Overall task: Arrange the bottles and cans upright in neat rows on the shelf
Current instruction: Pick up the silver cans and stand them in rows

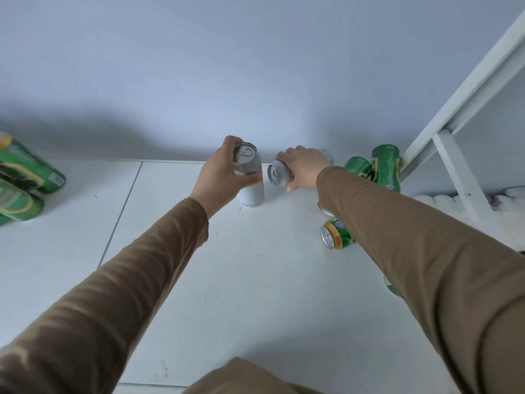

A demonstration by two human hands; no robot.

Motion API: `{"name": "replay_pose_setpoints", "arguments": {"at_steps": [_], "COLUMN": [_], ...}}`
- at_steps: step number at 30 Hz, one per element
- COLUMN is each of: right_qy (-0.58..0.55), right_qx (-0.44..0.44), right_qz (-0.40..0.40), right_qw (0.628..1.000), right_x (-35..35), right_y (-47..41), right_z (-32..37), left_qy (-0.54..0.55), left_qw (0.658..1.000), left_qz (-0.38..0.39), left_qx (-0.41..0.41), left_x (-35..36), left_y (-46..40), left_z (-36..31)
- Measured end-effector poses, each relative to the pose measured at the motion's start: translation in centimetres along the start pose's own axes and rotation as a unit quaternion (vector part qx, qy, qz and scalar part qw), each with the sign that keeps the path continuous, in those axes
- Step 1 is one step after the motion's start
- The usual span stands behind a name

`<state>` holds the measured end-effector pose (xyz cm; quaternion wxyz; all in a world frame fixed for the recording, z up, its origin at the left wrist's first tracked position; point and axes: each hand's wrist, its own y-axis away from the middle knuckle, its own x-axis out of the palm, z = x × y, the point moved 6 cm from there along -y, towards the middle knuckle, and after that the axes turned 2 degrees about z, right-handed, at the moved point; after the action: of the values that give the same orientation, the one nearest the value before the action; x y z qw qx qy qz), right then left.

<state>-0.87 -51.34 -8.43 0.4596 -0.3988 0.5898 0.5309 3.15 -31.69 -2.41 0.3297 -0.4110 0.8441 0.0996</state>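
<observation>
Nearest the camera, two brown sleeves (pixel 119 285) reach forward over a white surface (pixel 241 294) made of panels with thin seams. Part of a green can (pixel 391 285) peeks out from under the right sleeve, low on the right. A little farther, a green can with a gold band (pixel 336 234) lies on its side just left of the right forearm, its silver top facing the camera. Beyond it, the rim of another can (pixel 324 208) shows at the sleeve's edge, mostly hidden. Farther in, the left hand (pixel 220 173) wraps its fingers and thumb round the upper part of a white can (pixel 251 191), which stands upright on the surface with its pull-tab top showing. Just to its right, the right hand (pixel 305 167) grips a second white can (pixel 279 174) from above; this one is tipped over, its top turned toward the camera and toward the standing can, close to it but apart. Right of that hand, two green cans (pixel 380 169) stand near the back edge, beside the foot of a white metal frame (pixel 454 115) that slants up to the right. At the far left edge, green cans (pixel 25 177) lie stacked on their sides. A pale blue-grey wall (pixel 227 66) closes the scene behind.
</observation>
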Motion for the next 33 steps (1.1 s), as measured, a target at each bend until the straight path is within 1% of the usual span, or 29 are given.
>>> {"name": "replay_pose_setpoints", "arguments": {"at_steps": [3,7,10,14,16,20,22,28,33], "right_qy": [-0.144,-0.3,-0.421,-0.541,-0.564,-0.588,-0.597,-0.618,-0.621], "right_qx": [0.012,0.003,0.001,-0.003,-0.006,-0.013,-0.007,-0.018,-0.029], "right_qz": [-0.067,-0.115,-0.147,-0.141,-0.139,-0.138,-0.144,-0.138,-0.126], "right_qw": [0.987,0.947,0.895,0.829,0.814,0.797,0.789,0.774,0.773], "right_x": [-2.0,-3.9,-5.1,-6.1,-6.3,-6.7,-6.8,-7.2,-7.4], "right_y": [0.0,0.0,0.4,1.4,1.7,2.2,2.6,2.4,1.2], "right_z": [1.8,6.2,10.1,16.5,20.1,27.9,31.9,43.7,50.5], "left_qy": [-0.002,0.004,0.014,0.034,0.035,0.022,0.031,0.033,0.037], "left_qw": [0.999,0.997,0.994,0.988,0.985,0.982,0.982,0.981,0.977], "left_qz": [-0.029,-0.069,-0.098,-0.132,-0.146,-0.169,-0.169,-0.172,-0.183], "left_qx": [-0.011,-0.03,-0.046,-0.072,-0.08,-0.08,-0.083,-0.087,-0.106], "left_x": [-2.7,-6.8,-10.1,-14.6,-17.1,-22.3,-24.9,-32.7,-37.4], "left_y": [1.0,2.7,4.6,8.1,10.2,14.7,17.1,23.2,26.2], "left_z": [1.0,2.6,4.2,7.2,8.6,11.5,13.5,19.1,23.3]}}
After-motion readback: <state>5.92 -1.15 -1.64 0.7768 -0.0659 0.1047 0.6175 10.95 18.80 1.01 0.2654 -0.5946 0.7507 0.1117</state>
